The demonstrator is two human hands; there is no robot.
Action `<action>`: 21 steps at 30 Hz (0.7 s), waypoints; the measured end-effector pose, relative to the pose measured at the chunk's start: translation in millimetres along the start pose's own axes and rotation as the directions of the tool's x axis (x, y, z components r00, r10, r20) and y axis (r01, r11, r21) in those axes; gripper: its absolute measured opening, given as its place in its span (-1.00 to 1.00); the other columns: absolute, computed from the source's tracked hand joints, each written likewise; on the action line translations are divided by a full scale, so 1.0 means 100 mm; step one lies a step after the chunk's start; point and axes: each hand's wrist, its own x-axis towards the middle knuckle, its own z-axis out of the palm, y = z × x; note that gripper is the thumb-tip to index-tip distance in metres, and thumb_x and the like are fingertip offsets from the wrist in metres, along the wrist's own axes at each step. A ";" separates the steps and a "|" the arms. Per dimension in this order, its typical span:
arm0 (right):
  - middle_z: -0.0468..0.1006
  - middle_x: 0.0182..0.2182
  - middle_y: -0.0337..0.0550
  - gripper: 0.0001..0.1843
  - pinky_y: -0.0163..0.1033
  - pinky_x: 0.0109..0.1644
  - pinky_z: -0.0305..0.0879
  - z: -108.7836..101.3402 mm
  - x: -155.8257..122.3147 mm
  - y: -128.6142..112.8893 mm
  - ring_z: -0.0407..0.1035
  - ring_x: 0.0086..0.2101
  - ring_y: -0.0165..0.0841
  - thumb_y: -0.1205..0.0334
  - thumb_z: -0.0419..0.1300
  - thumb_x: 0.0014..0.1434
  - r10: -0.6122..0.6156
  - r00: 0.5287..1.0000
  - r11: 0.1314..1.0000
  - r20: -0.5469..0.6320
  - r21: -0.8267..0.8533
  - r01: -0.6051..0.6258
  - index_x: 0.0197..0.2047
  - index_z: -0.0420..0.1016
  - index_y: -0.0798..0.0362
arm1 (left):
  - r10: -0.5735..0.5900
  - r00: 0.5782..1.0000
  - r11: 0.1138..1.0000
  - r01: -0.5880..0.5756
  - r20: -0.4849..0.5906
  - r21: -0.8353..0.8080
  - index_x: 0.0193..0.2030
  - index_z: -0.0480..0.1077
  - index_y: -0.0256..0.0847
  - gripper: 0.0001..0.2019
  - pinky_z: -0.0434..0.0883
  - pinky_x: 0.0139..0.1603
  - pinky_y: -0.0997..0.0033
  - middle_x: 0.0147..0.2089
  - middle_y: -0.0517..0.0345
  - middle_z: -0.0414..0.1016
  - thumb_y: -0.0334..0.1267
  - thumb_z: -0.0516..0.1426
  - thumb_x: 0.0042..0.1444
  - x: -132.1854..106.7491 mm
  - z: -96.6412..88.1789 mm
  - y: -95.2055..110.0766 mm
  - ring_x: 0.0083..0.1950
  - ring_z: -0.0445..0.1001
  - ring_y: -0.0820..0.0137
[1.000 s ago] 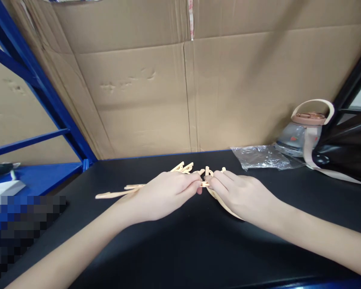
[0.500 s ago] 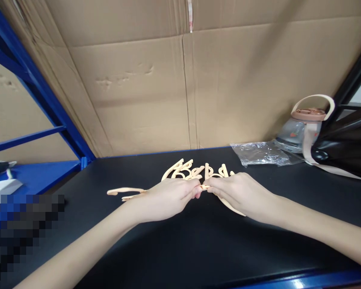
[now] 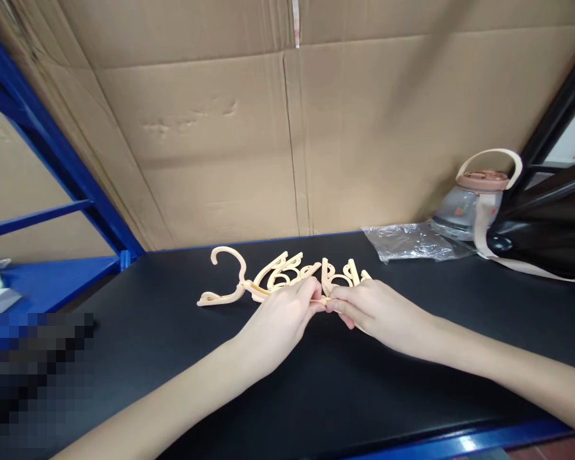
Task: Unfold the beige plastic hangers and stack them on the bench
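Note:
My left hand (image 3: 287, 313) and my right hand (image 3: 376, 306) meet at the middle of the black table. Their fingertips pinch a short cream plastic piece of a folding hanger (image 3: 322, 300), mostly hidden by the fingers. Left of my left hand, a cream folding hanger (image 3: 242, 282) shows its curved hook and one arm spread outward; its other arm runs toward that hand. Whether this is the same hanger I pinch, I cannot tell. Beneath my right hand a cream arm tip pokes out. Just behind both hands lie several folded cream hangers (image 3: 287, 268), partly covered.
A crumpled clear plastic bag (image 3: 407, 243) lies at the back right. Beside it stands a clear bottle (image 3: 469, 204) with a pink lid and strap, next to a black bag (image 3: 546, 223). Cardboard (image 3: 220, 160) walls the back. A blue metal frame (image 3: 84, 172) rises at left.
The hanger at the left has turned and shifted, so its hook now shows. My left hand has tilted, its wrist lower; both hands still meet at the pinched piece. The view has shifted slightly.

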 end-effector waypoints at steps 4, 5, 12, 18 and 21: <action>0.39 -0.57 -0.31 -0.59 -0.37 -0.36 0.11 -0.02 0.02 0.04 0.28 -0.50 -0.48 0.31 -0.09 0.33 -0.010 0.999 0.991 0.033 0.135 0.006 -0.54 0.32 0.10 | -0.037 0.999 0.999 0.038 0.022 -0.037 -0.35 0.12 -0.17 -0.86 0.26 -0.37 0.41 -0.37 0.22 0.34 -0.39 -0.07 0.26 -0.01 0.03 0.01 -0.36 0.36 0.39; 0.40 -0.56 -0.30 -0.58 -0.37 -0.34 0.12 -0.02 0.02 0.06 0.30 -0.49 -0.48 0.29 -0.09 0.34 -0.005 0.999 0.984 0.042 0.178 -0.003 -0.54 0.34 0.10 | -0.039 0.999 0.998 0.040 0.028 -0.050 -0.35 0.13 -0.17 -0.86 0.26 -0.36 0.41 -0.36 0.22 0.35 -0.39 -0.07 0.26 -0.02 0.03 0.01 -0.36 0.36 0.40; 0.41 -0.59 -0.32 -0.65 -0.37 -0.43 0.05 0.06 0.03 0.06 0.27 -0.56 -0.48 0.34 -0.05 0.31 -0.025 0.999 0.995 -0.048 -0.097 0.021 -0.49 0.36 0.09 | -0.060 0.998 0.995 0.061 0.011 -0.073 -0.35 0.10 -0.16 -0.86 0.23 -0.38 0.41 -0.39 0.25 0.31 -0.34 -0.07 0.27 -0.02 0.03 0.00 -0.38 0.34 0.40; 0.45 -0.51 -0.24 -0.74 -0.34 -0.48 -0.03 0.10 -0.02 0.09 0.34 -0.50 -0.43 0.32 -0.04 0.33 -0.278 0.944 0.858 -0.176 -0.486 0.162 -0.37 0.38 0.10 | -0.079 0.986 0.975 0.106 0.145 -0.194 -0.13 0.17 -0.11 -0.86 0.27 -0.36 0.41 -0.37 0.28 0.38 -0.17 -0.13 0.32 -0.01 -0.15 -0.06 -0.38 0.38 0.42; 0.46 -0.49 -0.22 -0.76 -0.34 -0.47 0.00 0.10 -0.02 0.10 0.37 -0.46 -0.42 0.32 -0.03 0.33 -0.303 0.935 0.840 -0.185 -0.516 0.170 -0.34 0.38 0.11 | 0.009 0.976 0.994 0.015 0.217 -0.109 -0.28 0.24 -0.16 -0.70 0.28 -0.32 0.41 -0.36 0.24 0.37 -0.25 -0.24 0.34 -0.01 -0.22 -0.09 -0.36 0.36 0.44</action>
